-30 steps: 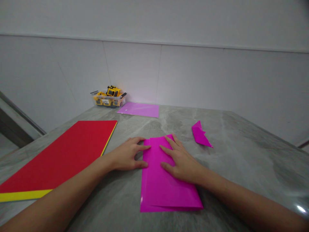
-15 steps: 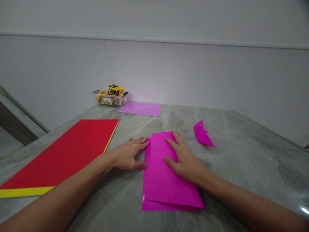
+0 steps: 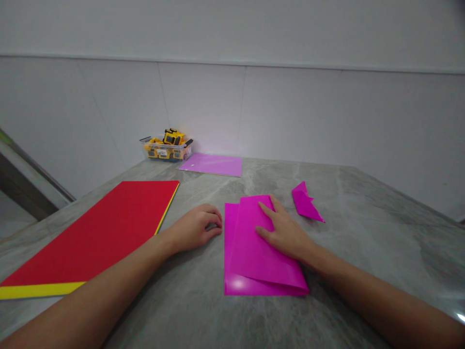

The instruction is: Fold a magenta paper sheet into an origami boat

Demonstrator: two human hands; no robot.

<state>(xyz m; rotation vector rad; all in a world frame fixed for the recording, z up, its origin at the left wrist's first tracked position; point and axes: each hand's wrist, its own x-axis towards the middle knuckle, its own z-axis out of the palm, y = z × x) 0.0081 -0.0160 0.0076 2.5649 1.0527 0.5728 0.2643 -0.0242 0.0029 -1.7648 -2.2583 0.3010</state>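
Observation:
A bright pink sheet of paper lies on the table, its right part folded over to the left. The upper layer sits loosely, its left edge short of the lower layer's edge. My right hand rests flat on the folded part near its right side, fingers spread. Just left of the sheet, my left hand is on the table with its fingers curled toward the thumb and nothing visible in them. A small folded pink paper piece lies to the right, beyond my right hand.
At the left lies a stack of coloured sheets, red on top with yellow showing beneath. A clear plastic box of yellow toy vehicles stands at the back by the wall, beside a flat lilac pack. The table is grey marbled stone.
My left hand has come off the sheet's left edge and curled its fingers. The pink sheet has shifted right and away from me, and its upper layer has slid right, baring more of the lower layer.

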